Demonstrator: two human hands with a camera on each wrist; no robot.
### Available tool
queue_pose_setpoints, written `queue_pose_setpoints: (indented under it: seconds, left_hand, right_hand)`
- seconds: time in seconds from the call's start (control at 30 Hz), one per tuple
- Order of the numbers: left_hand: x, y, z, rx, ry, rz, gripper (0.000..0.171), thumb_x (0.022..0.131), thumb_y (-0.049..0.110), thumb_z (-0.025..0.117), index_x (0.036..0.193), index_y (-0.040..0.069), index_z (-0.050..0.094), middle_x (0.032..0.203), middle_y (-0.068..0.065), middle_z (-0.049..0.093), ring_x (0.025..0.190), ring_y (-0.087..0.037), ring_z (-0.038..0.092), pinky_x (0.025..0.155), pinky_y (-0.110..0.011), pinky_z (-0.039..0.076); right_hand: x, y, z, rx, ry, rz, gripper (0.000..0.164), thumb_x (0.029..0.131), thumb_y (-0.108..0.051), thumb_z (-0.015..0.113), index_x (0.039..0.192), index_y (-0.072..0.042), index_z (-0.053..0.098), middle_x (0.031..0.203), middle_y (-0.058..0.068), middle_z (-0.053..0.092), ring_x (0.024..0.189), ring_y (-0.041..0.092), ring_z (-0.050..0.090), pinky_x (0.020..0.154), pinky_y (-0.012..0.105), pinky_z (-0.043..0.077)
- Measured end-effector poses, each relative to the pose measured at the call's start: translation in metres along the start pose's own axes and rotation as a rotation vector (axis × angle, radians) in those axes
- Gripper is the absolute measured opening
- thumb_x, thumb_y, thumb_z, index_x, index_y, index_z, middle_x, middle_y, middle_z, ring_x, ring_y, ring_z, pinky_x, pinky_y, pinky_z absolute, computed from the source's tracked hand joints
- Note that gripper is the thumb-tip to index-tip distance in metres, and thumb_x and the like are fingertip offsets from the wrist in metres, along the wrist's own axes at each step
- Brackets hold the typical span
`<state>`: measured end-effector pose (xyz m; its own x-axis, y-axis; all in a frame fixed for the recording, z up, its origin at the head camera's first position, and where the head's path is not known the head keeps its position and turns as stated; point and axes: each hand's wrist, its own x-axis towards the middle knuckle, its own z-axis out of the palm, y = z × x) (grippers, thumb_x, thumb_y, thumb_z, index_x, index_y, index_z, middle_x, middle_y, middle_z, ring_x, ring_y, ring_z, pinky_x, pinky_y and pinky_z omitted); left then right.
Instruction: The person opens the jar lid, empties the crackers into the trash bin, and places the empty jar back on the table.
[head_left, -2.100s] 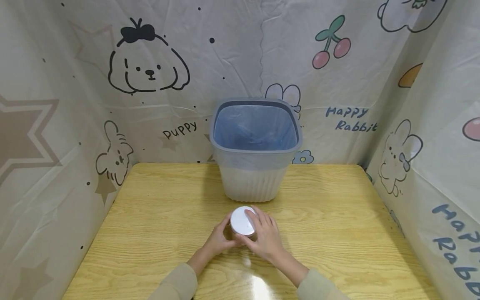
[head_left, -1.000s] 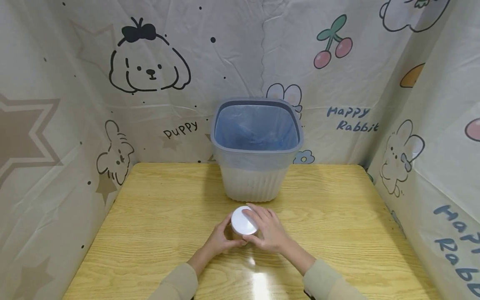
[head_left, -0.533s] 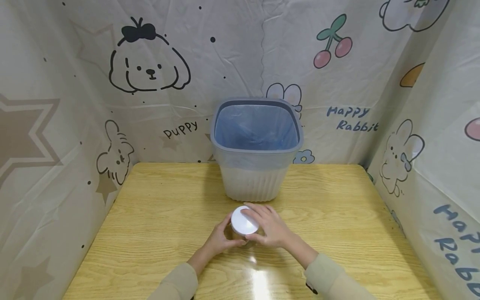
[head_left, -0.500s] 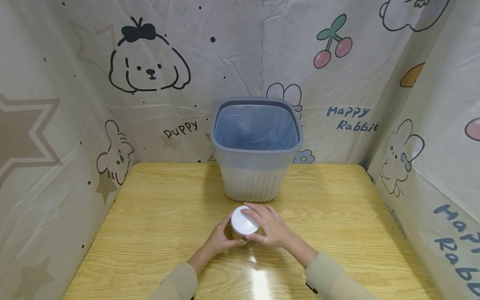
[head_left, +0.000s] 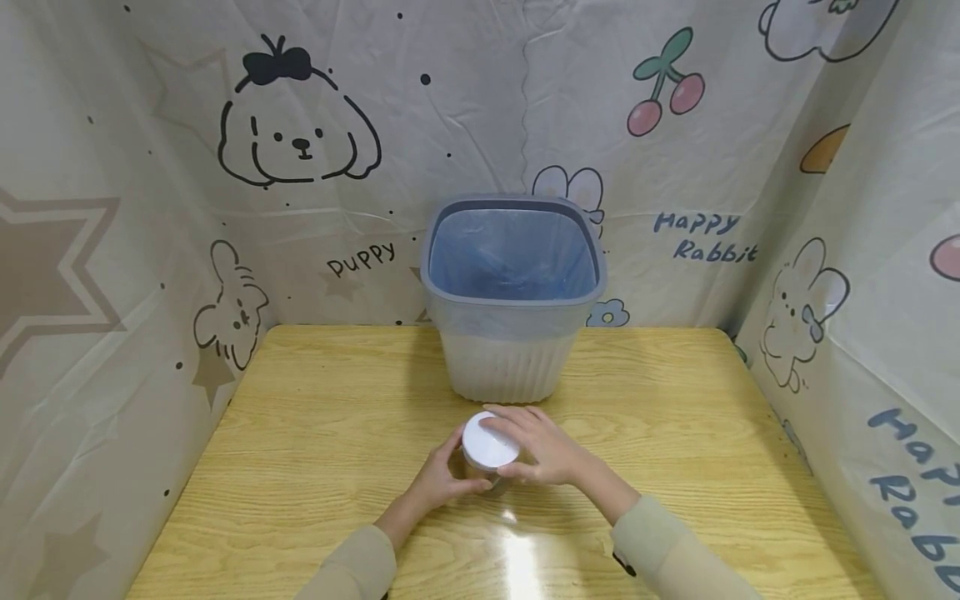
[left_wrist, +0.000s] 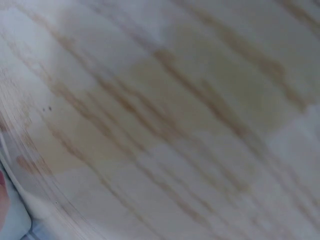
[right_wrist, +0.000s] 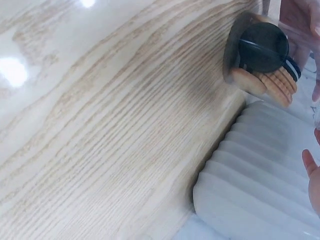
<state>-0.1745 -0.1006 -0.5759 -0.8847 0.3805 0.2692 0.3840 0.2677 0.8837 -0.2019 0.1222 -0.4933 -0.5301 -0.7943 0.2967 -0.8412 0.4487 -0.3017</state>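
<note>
In the head view, a clear jar with a round white lid stands near the middle of the table. My left hand wraps its fingers and thumb around the side of the jar. From the right, my right hand grips the lid, one finger lying over its top and the thumb at the near edge. The right wrist view looks into the jar through its wall: a black round piece and several tan biscuits lie inside. The left wrist view shows mostly blurred tabletop.
A tall bin with a bluish liner stands just beyond the jar on the wooden table. Its ribbed wall is close to the jar. A printed cloth hangs behind the table and along both sides.
My right hand has turned counterclockwise on the lid, its forearm swinging outward to the right. The thumb has slid rightward along the near side. My left hand and the bin have stayed put.
</note>
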Motion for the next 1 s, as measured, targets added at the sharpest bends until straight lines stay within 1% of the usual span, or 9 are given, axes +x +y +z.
queue_pose_setpoints:
  seconds: [0.13, 0.3, 0.4, 0.53, 0.67, 0.83, 0.93, 1.0]
  left_hand:
    - [0.000, 0.000, 0.000, 0.001, -0.001, -0.009, 0.092, 0.068, 0.026, 0.081, 0.143, 0.022, 0.027, 0.138, -0.013, 0.043, 0.123, -0.032, 0.042, 0.099, -0.055, 0.033]
    - [-0.001, -0.001, 0.000, 0.005, 0.004, -0.020, 0.091, 0.067, 0.025, 0.081, 0.142, 0.024, 0.029, 0.138, -0.012, 0.044, 0.125, -0.030, 0.042, 0.101, -0.053, 0.032]
    - [0.000, -0.002, 0.000, 0.013, 0.005, -0.010, 0.092, 0.067, 0.024, 0.081, 0.142, 0.023, 0.029, 0.137, -0.011, 0.045, 0.124, -0.029, 0.043, 0.101, -0.052, 0.032]
    - [0.000, -0.001, 0.000, 0.020, 0.009, -0.007, 0.092, 0.067, 0.023, 0.082, 0.143, 0.022, 0.029, 0.136, -0.011, 0.046, 0.122, -0.030, 0.044, 0.099, -0.054, 0.033]
    - [-0.001, 0.000, 0.000, 0.017, 0.003, -0.024, 0.092, 0.067, 0.025, 0.081, 0.143, 0.023, 0.029, 0.136, -0.009, 0.046, 0.122, -0.029, 0.045, 0.100, -0.054, 0.033]
    - [-0.001, 0.000, 0.000, -0.002, -0.004, -0.031, 0.092, 0.067, 0.027, 0.081, 0.142, 0.024, 0.029, 0.136, -0.008, 0.047, 0.122, -0.029, 0.044, 0.100, -0.053, 0.032]
    - [-0.001, 0.001, 0.000, -0.002, -0.001, -0.024, 0.092, 0.066, 0.025, 0.082, 0.142, 0.021, 0.030, 0.133, -0.010, 0.049, 0.121, -0.031, 0.046, 0.100, -0.054, 0.032]
    - [-0.001, 0.002, 0.000, -0.001, 0.005, -0.021, 0.092, 0.066, 0.020, 0.082, 0.142, 0.019, 0.030, 0.132, -0.012, 0.049, 0.120, -0.032, 0.046, 0.099, -0.055, 0.032]
  right_hand:
    - [0.002, 0.003, -0.005, 0.046, 0.004, 0.003, 0.071, 0.088, -0.063, 0.035, 0.139, -0.014, 0.036, 0.145, 0.010, 0.033, 0.130, 0.026, 0.034, 0.100, 0.055, 0.030]
    - [0.002, 0.005, -0.009, 0.052, 0.015, 0.012, 0.073, 0.087, -0.065, 0.035, 0.140, -0.015, 0.036, 0.145, 0.011, 0.033, 0.130, 0.025, 0.034, 0.098, 0.057, 0.030]
    - [0.001, 0.006, -0.011, 0.047, 0.019, 0.023, 0.074, 0.086, -0.066, 0.035, 0.140, -0.015, 0.036, 0.145, 0.009, 0.032, 0.130, 0.025, 0.034, 0.099, 0.057, 0.030]
    - [-0.001, 0.006, -0.014, 0.028, 0.025, 0.032, 0.075, 0.086, -0.068, 0.032, 0.140, -0.015, 0.036, 0.146, 0.009, 0.032, 0.130, 0.025, 0.034, 0.100, 0.055, 0.030]
    - [-0.003, 0.007, -0.016, 0.024, 0.049, 0.029, 0.076, 0.086, -0.068, 0.031, 0.139, -0.014, 0.037, 0.144, 0.012, 0.033, 0.129, 0.028, 0.035, 0.099, 0.056, 0.030]
    - [-0.007, 0.010, -0.019, 0.012, 0.063, 0.045, 0.074, 0.086, -0.067, 0.033, 0.139, -0.015, 0.036, 0.145, 0.010, 0.033, 0.129, 0.028, 0.035, 0.099, 0.057, 0.030]
    - [-0.009, 0.012, -0.021, -0.004, 0.074, 0.050, 0.074, 0.086, -0.067, 0.033, 0.139, -0.016, 0.037, 0.144, 0.009, 0.033, 0.128, 0.028, 0.036, 0.099, 0.056, 0.030]
    - [-0.011, 0.012, -0.024, -0.011, 0.083, 0.050, 0.074, 0.086, -0.067, 0.033, 0.138, -0.016, 0.038, 0.144, 0.010, 0.034, 0.128, 0.029, 0.037, 0.098, 0.056, 0.031]
